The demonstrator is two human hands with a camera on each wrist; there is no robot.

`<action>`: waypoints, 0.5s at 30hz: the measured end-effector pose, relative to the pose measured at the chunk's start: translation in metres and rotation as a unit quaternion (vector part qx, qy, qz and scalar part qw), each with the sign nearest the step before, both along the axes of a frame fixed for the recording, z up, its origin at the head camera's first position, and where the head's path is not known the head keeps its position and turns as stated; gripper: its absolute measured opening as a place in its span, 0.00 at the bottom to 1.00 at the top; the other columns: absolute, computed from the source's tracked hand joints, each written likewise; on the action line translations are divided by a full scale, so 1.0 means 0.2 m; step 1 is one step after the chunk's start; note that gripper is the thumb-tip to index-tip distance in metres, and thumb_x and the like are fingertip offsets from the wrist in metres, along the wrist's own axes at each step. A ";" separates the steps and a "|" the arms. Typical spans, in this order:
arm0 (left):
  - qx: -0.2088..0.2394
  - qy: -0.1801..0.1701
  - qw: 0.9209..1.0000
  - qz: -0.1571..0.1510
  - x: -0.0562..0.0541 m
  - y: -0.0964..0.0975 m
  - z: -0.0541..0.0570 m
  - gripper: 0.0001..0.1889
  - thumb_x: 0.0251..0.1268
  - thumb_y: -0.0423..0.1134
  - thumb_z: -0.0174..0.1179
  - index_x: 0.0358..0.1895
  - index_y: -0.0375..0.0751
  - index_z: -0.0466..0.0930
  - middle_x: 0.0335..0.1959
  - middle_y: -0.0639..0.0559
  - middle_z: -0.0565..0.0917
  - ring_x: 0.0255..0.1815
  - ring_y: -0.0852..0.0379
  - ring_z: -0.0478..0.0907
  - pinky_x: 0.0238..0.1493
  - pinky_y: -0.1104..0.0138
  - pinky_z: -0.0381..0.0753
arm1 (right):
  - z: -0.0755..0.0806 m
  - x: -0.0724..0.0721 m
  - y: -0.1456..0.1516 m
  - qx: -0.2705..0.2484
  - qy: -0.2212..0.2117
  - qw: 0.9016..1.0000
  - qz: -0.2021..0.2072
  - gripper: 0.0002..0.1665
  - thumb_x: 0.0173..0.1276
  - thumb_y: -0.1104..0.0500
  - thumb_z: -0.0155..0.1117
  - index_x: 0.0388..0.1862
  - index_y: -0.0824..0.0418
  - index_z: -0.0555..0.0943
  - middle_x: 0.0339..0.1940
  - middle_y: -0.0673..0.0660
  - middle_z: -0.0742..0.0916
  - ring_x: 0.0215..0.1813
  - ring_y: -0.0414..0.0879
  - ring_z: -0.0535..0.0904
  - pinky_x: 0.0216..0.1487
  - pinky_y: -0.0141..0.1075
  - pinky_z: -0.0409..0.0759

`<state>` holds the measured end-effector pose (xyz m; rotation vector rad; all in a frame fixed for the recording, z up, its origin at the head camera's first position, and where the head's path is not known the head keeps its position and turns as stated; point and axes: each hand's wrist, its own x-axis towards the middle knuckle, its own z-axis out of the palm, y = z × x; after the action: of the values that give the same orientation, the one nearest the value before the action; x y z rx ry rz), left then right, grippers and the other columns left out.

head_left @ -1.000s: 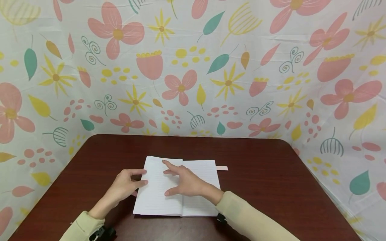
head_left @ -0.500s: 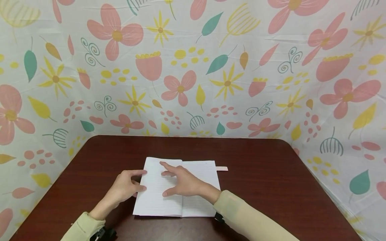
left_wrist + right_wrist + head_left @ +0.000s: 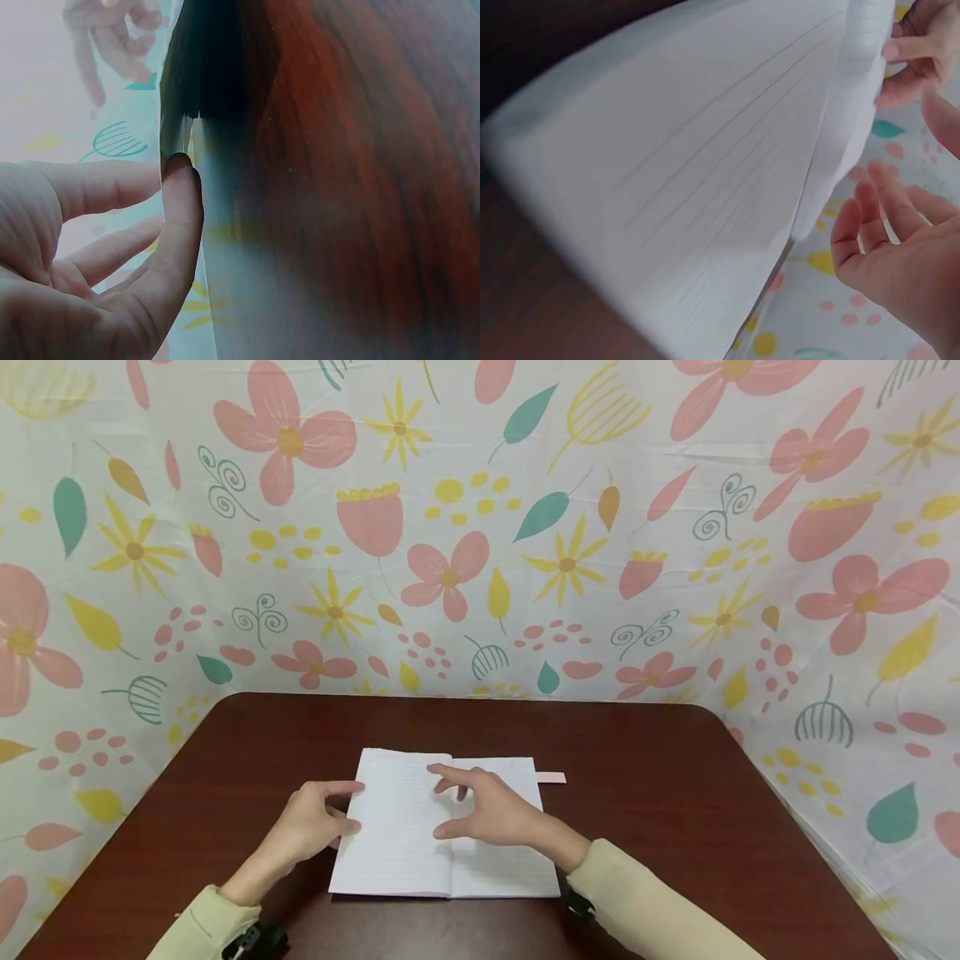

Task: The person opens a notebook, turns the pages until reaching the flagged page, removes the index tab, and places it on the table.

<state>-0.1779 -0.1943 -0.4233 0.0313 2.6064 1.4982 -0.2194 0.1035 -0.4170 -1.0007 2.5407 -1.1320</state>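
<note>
An open notebook (image 3: pixel 405 852) with white lined pages lies on the table, its fold running near the middle. My left hand (image 3: pixel 305 827) is at the notebook's left edge. In the left wrist view, its thumb and a finger pinch that edge, one digit on each side. My right hand (image 3: pixel 495 806) hovers above the fold and right page, palm facing left, fingers spread and loosely bent, with nothing in it. In the right wrist view, the lined page (image 3: pixel 727 150) fills the left part, with the right hand apart from it.
A pale pink strip (image 3: pixel 551 777) sticks out past the notebook's upper right edge. The dark red-brown table (image 3: pixel 675 827) has rounded far corners. A flower-printed cloth (image 3: pixel 450 610) hangs behind and at both sides. A black wrist device (image 3: pixel 255 941) is on the left sleeve.
My right hand first shifts slightly left, then moves right from the left page to over the fold. The left thumb has slid a little nearer along the edge; the notebook stays open in place.
</note>
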 end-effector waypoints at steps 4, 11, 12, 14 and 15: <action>-0.004 -0.001 1.000 0.001 0.00 -0.01 0.01 0.29 0.58 0.23 0.72 0.66 0.31 0.81 0.32 0.45 0.89 0.28 0.50 0.86 0.32 0.56 0.86 | -0.01 0.00 0.11 0.002 0.010 1.000 -0.017 0.47 0.62 0.52 0.84 0.78 0.58 0.74 0.52 0.51 0.88 0.46 0.53 0.77 0.40 0.37 0.75; -0.008 -0.007 1.000 0.003 0.00 -0.01 -0.01 0.28 0.59 0.23 0.70 0.66 0.31 0.81 0.33 0.46 0.89 0.28 0.50 0.86 0.33 0.56 0.86 | -0.05 0.03 0.33 0.024 0.028 0.998 -0.054 0.46 0.61 0.51 0.85 0.76 0.60 0.76 0.49 0.52 0.85 0.41 0.52 0.73 0.36 0.37 0.73; -0.008 -0.008 1.000 0.003 0.00 -0.01 -0.01 0.28 0.59 0.23 0.70 0.66 0.31 0.81 0.33 0.46 0.89 0.28 0.50 0.86 0.33 0.56 0.86 | -0.06 0.04 0.36 0.028 0.030 0.997 -0.059 0.46 0.60 0.50 0.85 0.75 0.60 0.76 0.48 0.52 0.85 0.41 0.52 0.73 0.36 0.37 0.73; -0.006 -0.009 1.000 0.003 0.00 -0.01 -0.01 0.28 0.59 0.23 0.70 0.66 0.31 0.81 0.33 0.46 0.89 0.28 0.50 0.86 0.33 0.56 0.86 | -0.07 0.05 0.41 0.034 0.032 0.997 -0.066 0.46 0.60 0.50 0.85 0.75 0.60 0.77 0.48 0.52 0.84 0.39 0.51 0.73 0.35 0.36 0.72; -0.004 -0.011 1.000 0.003 0.00 -0.01 -0.02 0.28 0.60 0.23 0.70 0.66 0.31 0.81 0.32 0.45 0.89 0.28 0.50 0.86 0.33 0.56 0.86 | -0.08 0.05 0.43 0.037 0.035 0.996 -0.068 0.46 0.60 0.50 0.85 0.75 0.61 0.77 0.48 0.53 0.84 0.39 0.51 0.73 0.35 0.36 0.72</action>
<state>-0.1782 -0.1954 -0.4264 0.0077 2.5980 1.4810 -0.2090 0.1900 -0.4329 -0.8755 2.7210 -1.0433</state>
